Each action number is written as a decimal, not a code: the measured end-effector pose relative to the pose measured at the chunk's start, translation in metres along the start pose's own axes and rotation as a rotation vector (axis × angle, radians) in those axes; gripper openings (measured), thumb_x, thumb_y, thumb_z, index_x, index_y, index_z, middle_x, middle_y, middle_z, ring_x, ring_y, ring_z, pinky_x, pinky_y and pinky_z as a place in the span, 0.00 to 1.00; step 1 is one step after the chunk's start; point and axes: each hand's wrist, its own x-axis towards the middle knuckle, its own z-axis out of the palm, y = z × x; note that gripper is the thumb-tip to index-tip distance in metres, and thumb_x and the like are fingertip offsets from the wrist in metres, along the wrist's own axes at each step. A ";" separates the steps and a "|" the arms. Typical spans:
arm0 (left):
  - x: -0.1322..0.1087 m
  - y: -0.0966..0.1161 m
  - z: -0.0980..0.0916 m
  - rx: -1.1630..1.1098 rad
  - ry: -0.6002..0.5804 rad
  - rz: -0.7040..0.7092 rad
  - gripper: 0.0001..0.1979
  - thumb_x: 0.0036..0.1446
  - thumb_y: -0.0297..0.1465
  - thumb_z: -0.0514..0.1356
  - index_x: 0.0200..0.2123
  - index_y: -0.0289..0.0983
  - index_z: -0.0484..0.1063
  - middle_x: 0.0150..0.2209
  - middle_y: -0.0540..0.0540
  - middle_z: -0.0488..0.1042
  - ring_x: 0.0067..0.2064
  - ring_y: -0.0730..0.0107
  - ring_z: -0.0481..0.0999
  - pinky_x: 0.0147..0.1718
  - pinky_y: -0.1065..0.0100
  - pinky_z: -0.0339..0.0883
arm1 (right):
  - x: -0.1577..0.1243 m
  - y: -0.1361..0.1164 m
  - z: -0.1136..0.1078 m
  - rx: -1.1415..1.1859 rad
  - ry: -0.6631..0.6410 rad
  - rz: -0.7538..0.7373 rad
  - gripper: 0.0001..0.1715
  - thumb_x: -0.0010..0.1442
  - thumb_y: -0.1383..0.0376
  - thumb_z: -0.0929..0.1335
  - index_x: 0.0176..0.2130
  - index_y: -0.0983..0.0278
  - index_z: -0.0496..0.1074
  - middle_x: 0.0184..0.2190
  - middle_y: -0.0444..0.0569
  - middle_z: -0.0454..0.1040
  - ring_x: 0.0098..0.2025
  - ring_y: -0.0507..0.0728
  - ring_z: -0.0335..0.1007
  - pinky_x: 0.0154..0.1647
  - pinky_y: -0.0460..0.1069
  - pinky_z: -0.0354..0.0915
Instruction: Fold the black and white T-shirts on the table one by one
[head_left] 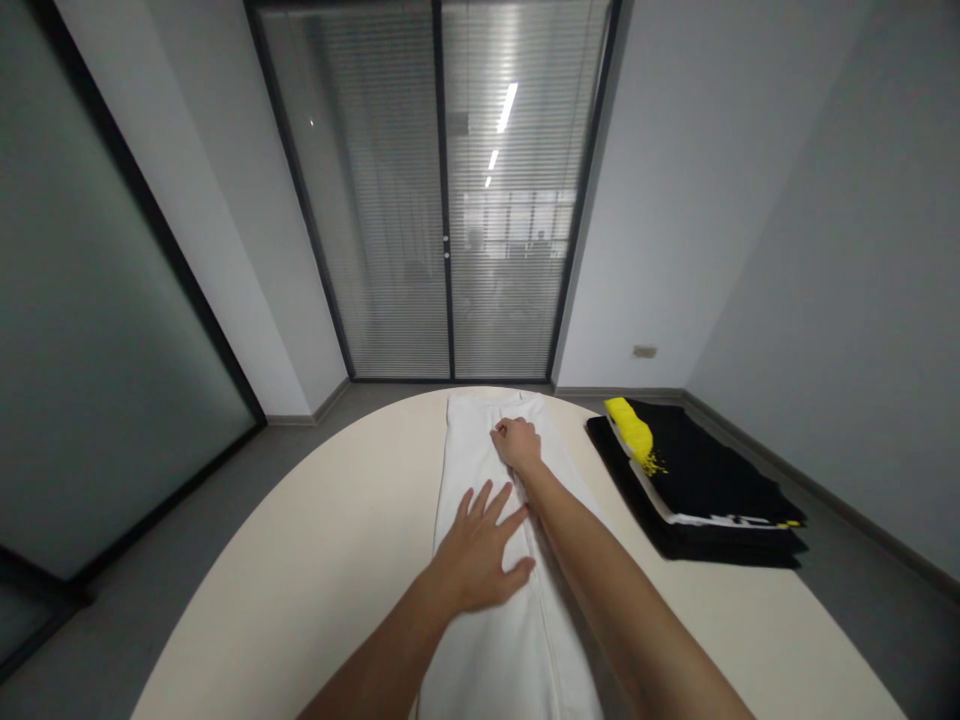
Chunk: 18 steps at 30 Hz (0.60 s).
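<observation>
**Two hands on a long white cloth, one flat, one clenched**

A round cream table [315,560] fills the lower half of the view, with a glass door and blinds [442,200] behind it at 12 o'clock. Lying down the middle of the table, from 12 o'clock at the far edge toward 6 o'clock by the person, is a long white garment [480,640], folded lengthwise into a narrow strip with a seam or fold line running along it. At 2 o'clock, apart from the strip, sits a stack of folded black clothes [712,480] with a yellow patch [630,425] on its far corner.

The left hand [480,550] lies palm down on the middle of the strip, fingers spread, gripping nothing. The right hand [516,442] reaches further out to 12 o'clock, curled into a fist on the cloth near its far end, apparently pinching fabric at the fold line.

The garment looks light, soft and limp. It would likely sag and lose its folds if lifted at one point, so hems, corners or the doubled edge seem the surest hold, with a flat palm pinning the rest.
</observation>
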 end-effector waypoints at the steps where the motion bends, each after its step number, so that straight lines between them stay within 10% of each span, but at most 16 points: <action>1: 0.000 -0.001 0.000 0.000 -0.005 0.008 0.37 0.61 0.47 0.57 0.70 0.46 0.54 0.74 0.43 0.43 0.74 0.44 0.39 0.69 0.39 0.35 | 0.001 0.001 -0.002 0.006 -0.017 -0.010 0.19 0.66 0.55 0.64 0.49 0.58 0.78 0.52 0.54 0.74 0.54 0.62 0.68 0.50 0.52 0.63; 18: -0.002 -0.002 0.001 0.019 -0.005 0.063 0.33 0.63 0.47 0.58 0.69 0.51 0.56 0.74 0.44 0.44 0.74 0.44 0.41 0.69 0.38 0.37 | -0.039 0.022 -0.025 -0.098 -0.214 -0.297 0.26 0.72 0.53 0.58 0.63 0.55 0.67 0.69 0.49 0.60 0.70 0.61 0.51 0.67 0.58 0.52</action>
